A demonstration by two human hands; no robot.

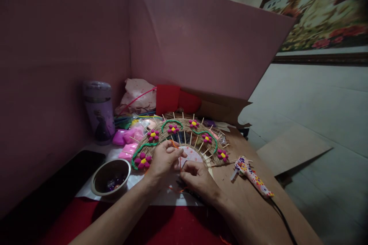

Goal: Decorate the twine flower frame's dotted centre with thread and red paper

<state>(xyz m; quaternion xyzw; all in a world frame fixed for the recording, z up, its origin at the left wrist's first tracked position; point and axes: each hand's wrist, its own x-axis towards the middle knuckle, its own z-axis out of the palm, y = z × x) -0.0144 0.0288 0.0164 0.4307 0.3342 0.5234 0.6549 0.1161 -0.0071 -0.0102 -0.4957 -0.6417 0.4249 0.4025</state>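
My left hand (166, 159) is closed in a pinch on a thin strand of orange yarn (180, 164), which also loops over its fingertips. The strand runs down to my right hand (199, 178), whose thumb and fingers are pressed together on it. Loose orange yarn trails below the hands. Just behind them lies an arched twine weaving (186, 123) on thin wooden sticks, decorated with magenta flowers (153, 134) with yellow centres and green wavy stems (212, 143). A pale piece with pink spots (191, 154) shows inside the arch, partly hidden by my left hand.
A bowl (96, 185) with small dark shiny pieces stands at left, beside a dark flat object (83, 166). Behind are a purple tumbler (99, 116) and pink packets (129, 136). A flower-patterned glue gun (253, 176) with a black cord lies right on brown cardboard (244, 206).
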